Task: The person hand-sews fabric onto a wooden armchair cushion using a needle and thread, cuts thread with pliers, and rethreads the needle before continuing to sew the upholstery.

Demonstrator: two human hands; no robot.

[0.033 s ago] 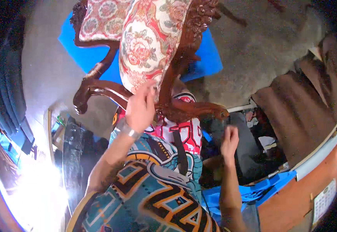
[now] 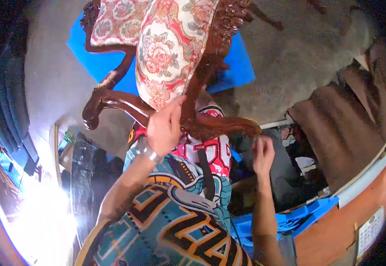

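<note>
A carved, dark brown wooden chair [image 2: 197, 117] stands in front of me, covered in cream and red floral fabric [image 2: 159, 60]. My left hand [image 2: 164, 132] is at the lower end of the upholstered panel, where fabric meets wood. Its fingers are pressed together, fingertips at the fabric's edge; anything between them is too small to make out. My right hand [image 2: 262, 153] is closed, just below the tip of the wooden piece curving out to the right. What it may hold is hidden.
Blue sheeting [image 2: 237, 66] lies beneath the chair. Brown cloth [image 2: 335, 128] is heaped at the right, above an orange-brown board [image 2: 335, 235]. Blue strips [image 2: 290, 221] and a dark bin-like clutter sit near my right forearm. Glaring light comes from the lower left.
My right hand has risen slightly toward the tip of the wooden piece. My left hand has shifted a little right and down along the fabric's edge.
</note>
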